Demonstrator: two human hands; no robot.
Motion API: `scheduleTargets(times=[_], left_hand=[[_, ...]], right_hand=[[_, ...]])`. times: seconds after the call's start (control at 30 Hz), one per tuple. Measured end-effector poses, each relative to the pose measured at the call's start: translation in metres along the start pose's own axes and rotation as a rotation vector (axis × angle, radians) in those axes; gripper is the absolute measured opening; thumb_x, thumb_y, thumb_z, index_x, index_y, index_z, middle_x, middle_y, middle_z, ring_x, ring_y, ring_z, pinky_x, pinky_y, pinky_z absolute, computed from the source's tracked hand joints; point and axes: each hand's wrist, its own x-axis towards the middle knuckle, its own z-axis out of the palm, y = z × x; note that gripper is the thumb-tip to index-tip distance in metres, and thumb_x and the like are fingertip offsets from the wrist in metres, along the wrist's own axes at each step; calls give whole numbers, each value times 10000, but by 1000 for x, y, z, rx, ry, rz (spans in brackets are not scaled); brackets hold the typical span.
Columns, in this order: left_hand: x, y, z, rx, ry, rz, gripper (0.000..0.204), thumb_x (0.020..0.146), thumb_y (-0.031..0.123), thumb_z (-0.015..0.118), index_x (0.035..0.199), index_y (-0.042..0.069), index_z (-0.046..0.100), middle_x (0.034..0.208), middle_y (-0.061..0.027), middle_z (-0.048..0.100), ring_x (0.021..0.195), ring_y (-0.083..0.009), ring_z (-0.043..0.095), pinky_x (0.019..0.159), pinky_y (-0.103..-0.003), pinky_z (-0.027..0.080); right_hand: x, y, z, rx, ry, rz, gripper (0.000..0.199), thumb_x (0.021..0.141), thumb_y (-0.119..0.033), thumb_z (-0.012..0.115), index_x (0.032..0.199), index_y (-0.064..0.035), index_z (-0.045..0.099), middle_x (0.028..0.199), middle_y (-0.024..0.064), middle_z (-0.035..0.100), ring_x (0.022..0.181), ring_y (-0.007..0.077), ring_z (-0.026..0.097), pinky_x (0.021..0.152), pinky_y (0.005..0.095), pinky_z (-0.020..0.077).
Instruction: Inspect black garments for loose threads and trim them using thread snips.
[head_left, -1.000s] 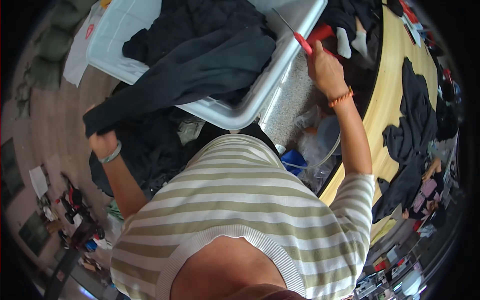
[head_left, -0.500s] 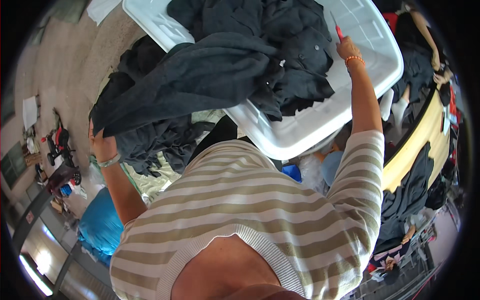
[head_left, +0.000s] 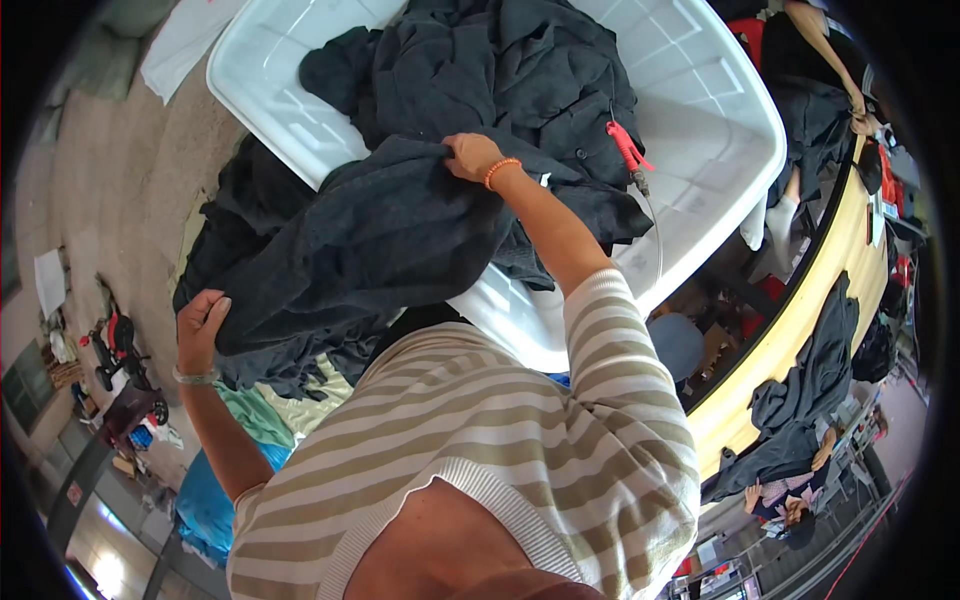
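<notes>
A black garment (head_left: 390, 225) is stretched between my two hands across the near left edge of a white plastic bin (head_left: 705, 150). My left hand (head_left: 203, 325) pinches its lower left end, thumb on top. Closed on its upper edge, my right hand (head_left: 473, 158) wears an orange bead bracelet at the wrist. More black garments (head_left: 520, 60) are heaped in the bin. On them, right of my right hand, lies a red-handled tool (head_left: 626, 146) with a thin cord; its exact kind I cannot make out.
Further black cloth (head_left: 250, 180) is piled left of the bin. A blue bag (head_left: 205, 505) sits behind my left arm. To the right curves a wooden table (head_left: 735, 430) with dark garments on it. Other people (head_left: 795, 500) are at work on that side.
My right hand has let go of the red-handled tool, leaving it on the garments, and moved left to grasp the black garment. My left hand has come down slightly with its end.
</notes>
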Motion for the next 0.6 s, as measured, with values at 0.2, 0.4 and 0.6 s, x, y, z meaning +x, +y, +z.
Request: scheduleTargets(times=[0.2, 0.4, 0.6], left_hand=[[52, 86, -9, 465, 367, 563, 258, 967, 220, 543, 939, -34, 579, 782, 60, 512, 726, -33, 449, 692, -188, 381], [103, 203, -58, -386, 625, 732, 155, 962, 166, 538, 920, 43, 621, 870, -97, 620, 829, -178, 609, 773, -279, 480], [122, 176, -63, -805, 395, 808, 104, 932, 38, 492, 956, -9, 581, 971, -129, 627, 921, -240, 611, 897, -387, 476]], right_hand=[[-63, -9, -144, 335, 536, 73, 359, 808, -50, 581, 1163, 0, 594, 1067, 167, 666, 954, 236, 640, 827, 335, 494], [-176, -84, -274, 316, 1010, -276, 317, 892, -18, 574, 1192, 85, 559, 1027, 101, 654, 925, 123, 594, 830, 231, 462], [-224, -185, -243, 16, 740, -805, 394, 781, -148, 584, 1137, 19, 606, 928, 148, 636, 842, 283, 624, 728, 335, 522]])
